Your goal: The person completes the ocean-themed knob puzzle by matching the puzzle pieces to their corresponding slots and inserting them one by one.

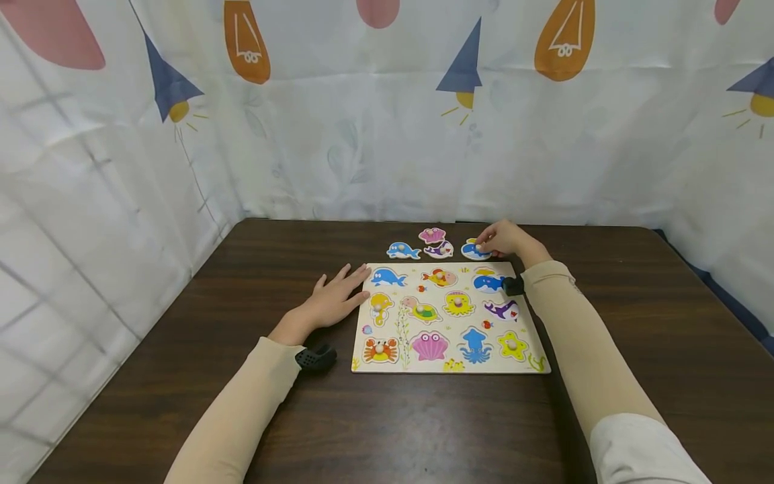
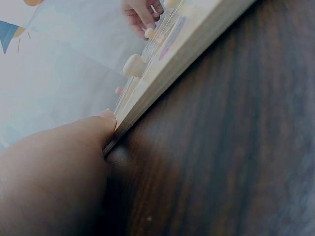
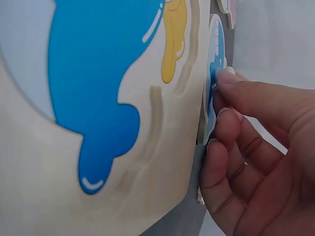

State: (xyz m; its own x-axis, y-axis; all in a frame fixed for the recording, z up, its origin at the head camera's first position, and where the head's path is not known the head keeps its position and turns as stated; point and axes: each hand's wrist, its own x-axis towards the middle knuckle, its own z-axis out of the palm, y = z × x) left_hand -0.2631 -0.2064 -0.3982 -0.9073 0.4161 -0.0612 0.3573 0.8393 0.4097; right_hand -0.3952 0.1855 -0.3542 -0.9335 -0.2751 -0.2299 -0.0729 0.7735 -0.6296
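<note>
A wooden peg puzzle board with sea-animal pictures lies flat on the dark table. My left hand rests at its left edge with fingers spread and straight; the left wrist view shows the thumb touching the board's side. Beyond the far right corner, my right hand pinches a blue whale puzzle piece between thumb and fingers. In the right wrist view the whale piece stands close by the board's edge, the thumb near its knob. The matching printed whale is on the board.
Along the board's far side lie a light-blue whale piece, a purple-and-white fish piece and a pink shell piece. Several knobbed pieces sit in the board, among them a crab and a starfish. A patterned curtain hangs behind the table.
</note>
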